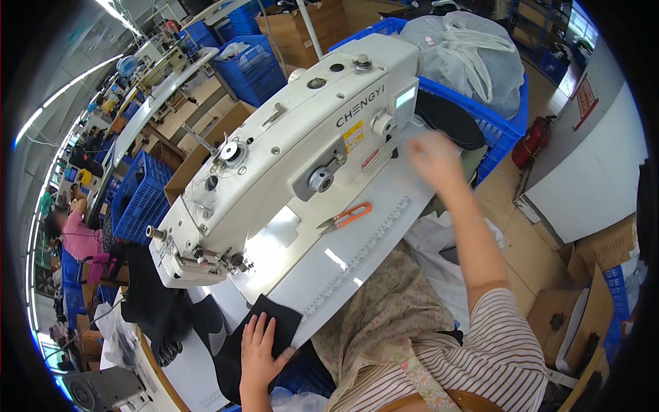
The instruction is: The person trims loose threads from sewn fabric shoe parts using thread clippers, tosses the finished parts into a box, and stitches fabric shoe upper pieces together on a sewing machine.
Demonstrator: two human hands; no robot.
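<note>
My left hand [258, 353] lies flat with fingers stretched over a black fabric piece [280, 317] at the near left edge of the sewing table. Beside it stands the needle end of a white industrial sewing machine [274, 165]. My right hand [432, 161] is raised by the machine's right end, close to a pile of black fabric pieces [449, 120]. It is smeared by motion, so whether it holds anything cannot be made out. Orange-handled thread snips [347, 218] rest on the white tabletop [312, 257], between the machine and a printed ruler strip [364, 250].
More black fabric [154, 302] hangs at the left, past the needle end. A blue crate [504, 137] with a large plastic bag [467, 55] stands behind right. A fire extinguisher [532, 143] is by the white wall. Another person [82, 233] sits far left.
</note>
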